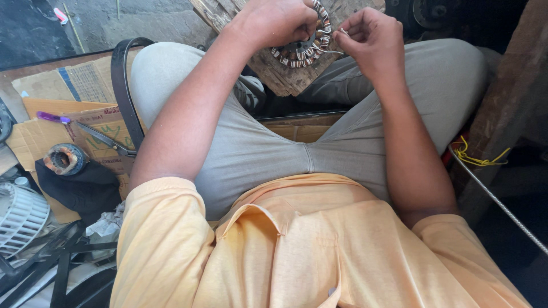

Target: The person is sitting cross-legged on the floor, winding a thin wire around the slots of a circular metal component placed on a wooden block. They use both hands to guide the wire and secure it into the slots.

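head view: a wound motor stator sits on a worn wooden block between the knees of a seated person.
the left hand is closed over the stator's upper left rim; the right hand pinches a thin wire at its right edge. scissors and a white fan guard lie on cardboard at left.
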